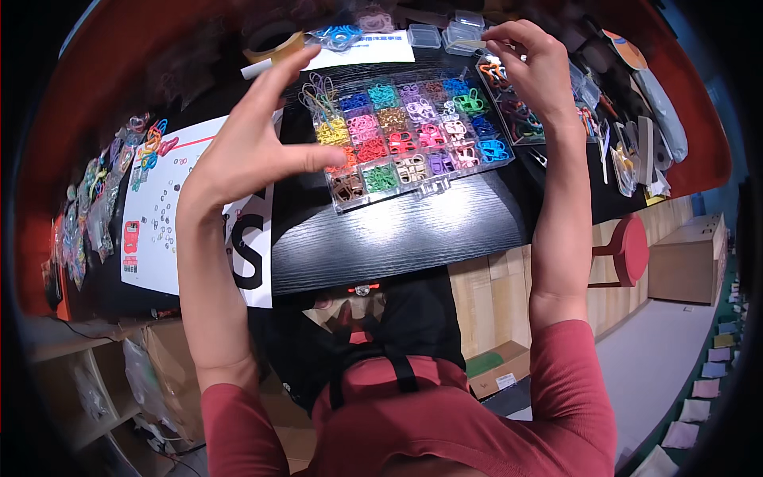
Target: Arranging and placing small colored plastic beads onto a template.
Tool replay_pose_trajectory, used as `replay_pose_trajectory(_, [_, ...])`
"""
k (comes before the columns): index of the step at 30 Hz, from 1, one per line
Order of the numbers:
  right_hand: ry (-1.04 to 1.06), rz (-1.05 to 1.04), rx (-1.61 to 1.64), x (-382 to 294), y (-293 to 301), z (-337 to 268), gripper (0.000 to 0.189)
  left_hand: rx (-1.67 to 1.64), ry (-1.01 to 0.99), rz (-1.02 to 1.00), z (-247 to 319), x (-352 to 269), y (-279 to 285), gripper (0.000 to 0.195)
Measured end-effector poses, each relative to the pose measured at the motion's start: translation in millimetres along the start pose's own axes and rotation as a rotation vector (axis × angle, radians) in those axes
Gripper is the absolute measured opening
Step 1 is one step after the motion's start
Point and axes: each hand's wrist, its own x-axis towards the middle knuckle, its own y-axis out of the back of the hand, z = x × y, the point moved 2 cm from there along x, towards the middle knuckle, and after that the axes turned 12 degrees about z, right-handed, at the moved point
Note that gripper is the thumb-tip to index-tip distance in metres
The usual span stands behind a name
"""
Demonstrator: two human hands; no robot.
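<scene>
My left hand [250,143] is open over the left end of a clear plastic compartment box [426,194], thumb and fingers spread with nothing between them. The box lies open on the black wood-grain table. Its compartments hold small plastic stitch-marker clips and rings sorted by colour, such as yellow rings [332,132], green clips [380,177] and blue clips [491,151]. Beyond the box's far right corner, my right hand [533,71] pinches a thin pale strip [467,43] between thumb and fingertips. Under that hand sits a second clear box [518,138] of mixed coloured pieces, partly hidden.
A white printed sheet [197,143] with scattered small rings lies left, beside bagged coloured pieces [98,203]. At the back are a tape roll [271,45] and small clear boxes [424,36]. Hand tools [623,149] crowd the right; a red stool [630,250] stands beyond the edge.
</scene>
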Motion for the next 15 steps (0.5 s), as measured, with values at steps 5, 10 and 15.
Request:
replay_pose_trajectory(5, [-0.051,0.021,-0.050,1,4,-3,0.012,0.042,-0.122,-0.113,9,-12,-12,0.143])
replay_pose_trajectory(10, [-0.100,0.092,-0.077,1,6,8,0.014,0.107,-0.077,-0.123,12,-15,-15,0.147])
replay_pose_trajectory(15, [-0.216,0.112,-0.051,1,13,11,0.013,0.108,-0.080,-0.121,9,-12,-15,0.143])
